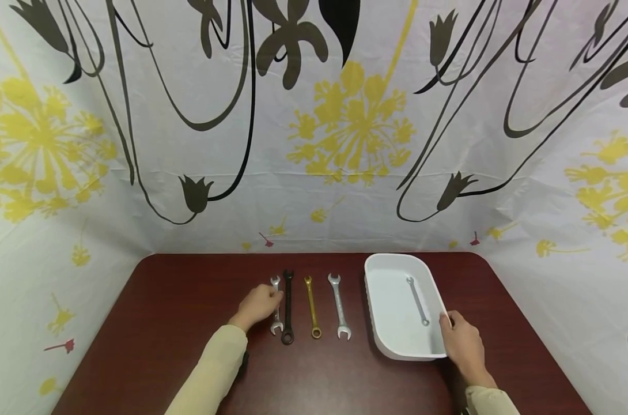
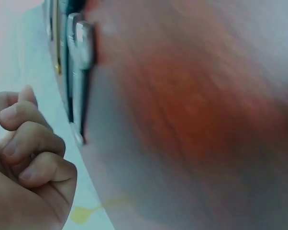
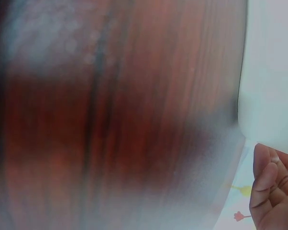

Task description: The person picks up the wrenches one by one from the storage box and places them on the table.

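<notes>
My left hand (image 1: 262, 301) is over the leftmost silver wrench (image 1: 276, 327), its fingertips overlapping the wrench's middle in the head view. In the left wrist view the fingers (image 2: 36, 141) are loosely curled, with that silver wrench (image 2: 81, 91) lying beyond them and no tool showing in the hand. Just to its right lie a black wrench (image 1: 288, 308), a gold one (image 1: 312, 308) and another silver one (image 1: 339, 305), roughly in a row. My right hand (image 1: 463, 344) grips the right rim of a white plastic tub (image 1: 397, 328), thumb over the edge. Inside the tub lies a small silver wrench (image 1: 417, 301).
The tools and tub are on a dark reddish-brown table (image 1: 189, 346) with rounded far corners. Behind it and at both sides hangs a white cloth (image 1: 272, 150) with yellow and dark flower patterns.
</notes>
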Motion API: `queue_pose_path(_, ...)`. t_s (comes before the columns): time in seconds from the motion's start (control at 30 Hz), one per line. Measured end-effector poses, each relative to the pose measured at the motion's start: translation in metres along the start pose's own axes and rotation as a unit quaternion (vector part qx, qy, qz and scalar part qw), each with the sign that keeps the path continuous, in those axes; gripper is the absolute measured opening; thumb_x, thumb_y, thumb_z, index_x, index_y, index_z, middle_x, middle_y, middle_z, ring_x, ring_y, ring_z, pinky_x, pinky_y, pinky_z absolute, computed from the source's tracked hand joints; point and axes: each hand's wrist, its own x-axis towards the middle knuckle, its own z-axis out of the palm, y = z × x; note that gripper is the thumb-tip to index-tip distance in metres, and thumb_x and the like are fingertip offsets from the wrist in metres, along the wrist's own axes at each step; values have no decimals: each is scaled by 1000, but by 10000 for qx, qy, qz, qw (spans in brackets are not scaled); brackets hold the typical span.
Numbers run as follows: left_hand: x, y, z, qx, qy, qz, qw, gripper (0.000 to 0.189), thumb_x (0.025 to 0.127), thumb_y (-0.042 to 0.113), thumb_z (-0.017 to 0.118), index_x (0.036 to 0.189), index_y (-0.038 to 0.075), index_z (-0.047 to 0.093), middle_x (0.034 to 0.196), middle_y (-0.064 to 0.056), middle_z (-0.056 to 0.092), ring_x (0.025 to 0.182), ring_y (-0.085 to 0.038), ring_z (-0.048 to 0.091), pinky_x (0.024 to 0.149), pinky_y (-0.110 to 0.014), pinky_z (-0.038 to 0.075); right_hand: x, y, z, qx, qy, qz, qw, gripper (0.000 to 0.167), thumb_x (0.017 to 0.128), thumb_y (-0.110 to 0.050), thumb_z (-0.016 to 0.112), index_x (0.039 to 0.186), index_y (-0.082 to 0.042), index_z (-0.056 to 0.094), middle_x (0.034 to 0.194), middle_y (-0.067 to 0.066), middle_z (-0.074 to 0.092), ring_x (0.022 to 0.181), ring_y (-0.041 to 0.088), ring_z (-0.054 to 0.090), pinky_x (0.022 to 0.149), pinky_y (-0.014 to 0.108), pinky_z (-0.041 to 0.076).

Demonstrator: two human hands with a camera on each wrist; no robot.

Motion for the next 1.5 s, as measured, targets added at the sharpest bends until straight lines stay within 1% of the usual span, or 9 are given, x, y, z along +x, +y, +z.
queue_pose_path(0.17,6,15,1,-311,81,258,9992,41,100,26,47,66,7,57,53,3,44,46,-12,33,46,-26,29,1,1,0,-10,-49,-9,10000,48,102,-36,33,119,2,55,114,34,60,93,50,60,71,56,44)
queue_pose_path(0.33,9,31,5,-534,-22,408,9977,40,101,28,46,79,1,65,51,3,39,46,-12,29,46,-26,28,1,0,0,-4,-49,-10,10000,48,102,-36,33,119,2,56,114,34,60,94,50,60,71,56,44)
queue_pose_path(0.5,12,48,12,-658,-34,602,9960,42,100,29,46,77,-2,63,50,5,38,46,-11,29,47,-26,29,1,0,-1,-4,-25,-35,10000,46,102,-36,34,118,1,56,113,34,60,94,52,59,71,57,44)
queue_pose_path(0.63,14,63,17,-786,-40,790,9938,41,100,30,47,73,4,62,51,4,40,46,-11,30,48,-25,30,1,1,-1,13,-26,-46,10000,46,102,-36,34,117,1,57,113,34,60,94,52,59,71,57,44)
queue_pose_path(0.73,16,74,21,-892,-130,859,9922,38,100,30,47,74,9,64,52,4,42,47,-11,33,48,-25,31,1,1,-1,37,-70,-20,10000,48,102,-37,33,118,1,56,114,33,60,95,52,59,71,57,44)
queue_pose_path(0.9,19,91,28,-935,-238,943,9909,39,100,32,46,73,10,63,52,5,39,46,-10,31,47,-26,31,2,2,-1,40,-119,23,9999,49,102,-38,32,119,1,56,115,33,60,95,50,59,72,57,44)
queue_pose_path(1.1,20,107,36,-1007,-342,1145,9877,40,100,32,47,67,12,57,51,6,36,46,-10,29,48,-25,30,3,3,0,16,-143,42,9999,49,102,-38,32,119,2,55,114,33,61,93,48,61,71,55,44)
queue_pose_path(1.3,23,119,44,-1062,-457,1219,9858,38,100,33,48,70,14,61,50,6,39,46,-10,31,47,-25,31,2,2,0,32,-75,28,10000,47,102,-36,33,118,1,56,112,32,62,92,48,61,70,55,45)
queue_pose_path(1.5,28,137,48,-889,-506,1320,9860,39,99,37,49,69,15,61,51,6,41,48,-11,33,50,-25,33,3,2,0,57,-19,18,10000,46,101,-36,34,116,1,57,110,32,62,90,47,61,69,55,45)
